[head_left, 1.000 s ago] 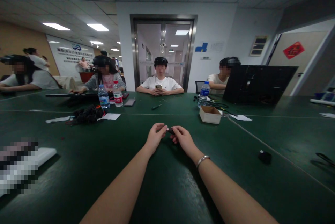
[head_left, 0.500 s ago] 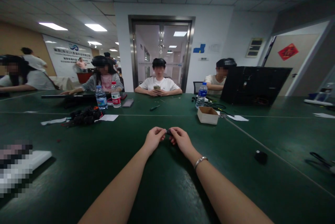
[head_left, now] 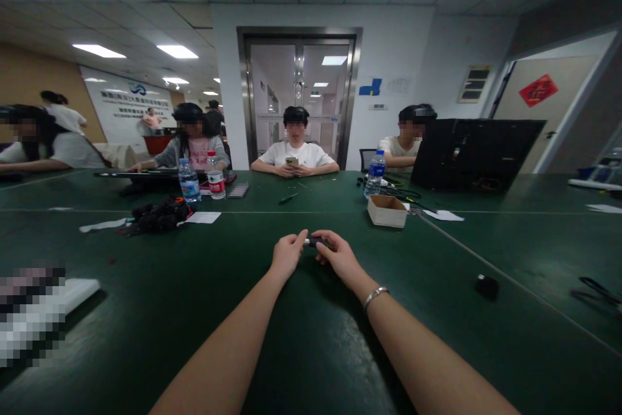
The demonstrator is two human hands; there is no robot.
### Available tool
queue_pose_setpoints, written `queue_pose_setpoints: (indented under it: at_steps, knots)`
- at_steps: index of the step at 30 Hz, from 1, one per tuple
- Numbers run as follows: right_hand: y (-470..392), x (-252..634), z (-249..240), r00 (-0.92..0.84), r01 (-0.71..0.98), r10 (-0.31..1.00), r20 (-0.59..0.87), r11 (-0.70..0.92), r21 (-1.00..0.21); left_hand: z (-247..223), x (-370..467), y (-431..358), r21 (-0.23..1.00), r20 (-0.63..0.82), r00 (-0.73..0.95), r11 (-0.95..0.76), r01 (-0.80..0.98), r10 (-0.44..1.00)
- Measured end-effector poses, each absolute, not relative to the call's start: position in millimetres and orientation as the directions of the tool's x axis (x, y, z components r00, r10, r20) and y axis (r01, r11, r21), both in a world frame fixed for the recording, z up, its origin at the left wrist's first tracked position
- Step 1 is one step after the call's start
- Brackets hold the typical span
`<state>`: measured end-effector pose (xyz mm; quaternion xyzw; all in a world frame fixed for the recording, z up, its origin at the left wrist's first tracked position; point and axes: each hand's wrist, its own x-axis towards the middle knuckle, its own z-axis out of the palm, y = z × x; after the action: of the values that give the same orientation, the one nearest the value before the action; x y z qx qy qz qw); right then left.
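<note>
Dark item (head_left: 313, 242) pinched btwn L hand (head_left: 286, 257) and R hand (head_left: 340, 257), fingers nearly closed on it, box (head_left: 387, 213) beyond, bottle (head_left: 376, 175) set behind box.

Your counter (head_left: 218, 311) is green; the nearer bottle (head_left: 216, 177) has a red cap, the monitor (head_left: 473, 155) black.

You have open green tabletop (head_left: 204, 285) immediately left and right of your grip. Beyond and right, an open beige cardboard box (head_left: 387, 215) obstructs, with a clear blue-capped plastic bottle (head_left: 376, 175) behind. Beyond and left, a tangled black cable heap (head_left: 158, 215) blocks low passage.
</note>
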<state>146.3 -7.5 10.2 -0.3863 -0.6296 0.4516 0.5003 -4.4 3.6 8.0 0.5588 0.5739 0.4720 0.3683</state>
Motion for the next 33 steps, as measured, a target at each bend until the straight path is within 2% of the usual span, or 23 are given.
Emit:
queue_pose_setpoints:
  at_steps: [4,14,20,27,33]
  knots:
    - [-9,147,11,-0.208,0.036,0.942,0.265,0.278,-0.960,9,-8,4,0.946,0.134,-0.071,-0.107,0.305,0.988]
    - [-10,146,13,-0.211,0.059,0.941,0.264,0.282,-0.958,15,-8,0,0.953,0.047,-0.072,-0.023,0.302,0.996]
    - [-9,146,14,-0.199,0.045,0.956,0.217,0.230,-0.972,12,-8,-2,0.946,0.126,-0.111,-0.086,0.311,0.986]
    - [-8,147,13,-0.156,0.029,0.968,0.199,0.205,-0.978,10,-8,-4,0.987,0.144,-0.013,-0.143,0.075,0.989]
    - [-9,147,16,-0.118,0.007,0.975,0.190,0.192,-0.981,20,-5,-14,0.990,0.138,0.040,-0.137,-0.032,0.990]
